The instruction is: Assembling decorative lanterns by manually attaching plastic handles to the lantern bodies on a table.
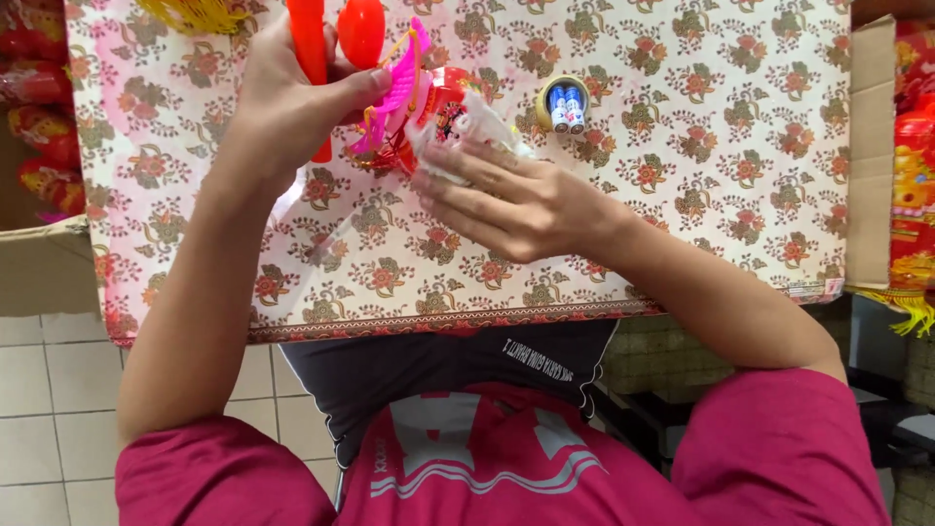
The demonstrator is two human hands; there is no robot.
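My left hand (292, 102) grips a toy lantern by its orange-red handle (310, 44), thumb pressed on a pink plastic piece (399, 83) of it. An orange-red bulb shape (361, 29) rises just right of the handle. My right hand (506, 200) lies flat with fingers spread against the lantern's red-and-white body in a clear wrapper (458, 122), holding it down on the flowered tablecloth (682, 195). Part of the lantern is hidden under both hands.
A tape roll with two blue-and-white batteries standing in it (564, 104) sits right of the lantern. Cardboard boxes (870, 156) with red and gold decorations (914, 175) flank the table on both sides. Yellow tassels (195, 12) lie at the far edge. Tiled floor (49, 409) lies below left.
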